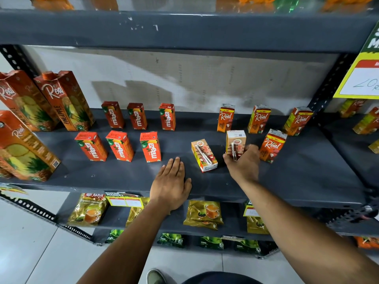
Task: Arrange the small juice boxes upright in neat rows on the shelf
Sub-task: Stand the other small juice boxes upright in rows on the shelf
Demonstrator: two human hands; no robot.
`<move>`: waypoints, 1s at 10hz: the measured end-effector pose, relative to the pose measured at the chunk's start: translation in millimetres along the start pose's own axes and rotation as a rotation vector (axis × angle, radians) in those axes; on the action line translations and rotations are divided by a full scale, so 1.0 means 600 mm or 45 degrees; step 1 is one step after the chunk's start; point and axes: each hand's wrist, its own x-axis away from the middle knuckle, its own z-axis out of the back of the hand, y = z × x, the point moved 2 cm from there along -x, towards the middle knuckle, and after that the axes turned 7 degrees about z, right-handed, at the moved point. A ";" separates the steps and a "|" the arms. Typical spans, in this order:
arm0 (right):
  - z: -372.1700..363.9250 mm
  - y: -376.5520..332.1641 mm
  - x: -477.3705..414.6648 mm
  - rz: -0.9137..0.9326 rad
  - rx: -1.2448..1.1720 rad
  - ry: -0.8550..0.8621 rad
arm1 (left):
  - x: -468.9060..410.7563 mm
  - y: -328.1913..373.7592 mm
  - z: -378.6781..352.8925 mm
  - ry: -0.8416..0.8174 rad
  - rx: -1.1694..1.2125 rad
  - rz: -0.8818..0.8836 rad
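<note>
Your right hand [243, 162] pinches a small orange carton with its straw side facing you [235, 143], steadying it upright in the front row of the dark grey metal shelf [307, 171]; your left hand [171, 184] lies spread and flat there, likely as a brace; just beside, a matching small orange carton [204, 155] stands tilted and askew; red "maaza" boxes [150, 146] and orange "Real" boxes [272, 145] stand in rows.

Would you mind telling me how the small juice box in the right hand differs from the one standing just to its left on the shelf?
The held juice box is gripped low down by the right hand; the free juice box is untouched. The held juice box stands squarely in line with the Real box beside it, while the free juice box is turned askew and sits nearer the shelf front. Both stand upright, pale orange, with a straw facing the camera.
</note>
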 end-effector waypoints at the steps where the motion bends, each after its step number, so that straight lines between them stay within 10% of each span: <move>1: 0.003 -0.001 0.001 -0.027 0.073 0.032 | -0.001 0.000 0.000 -0.005 -0.003 0.000; 10: 0.006 -0.005 -0.009 -0.085 -0.246 -0.023 | -0.001 -0.001 -0.002 -0.009 -0.002 0.003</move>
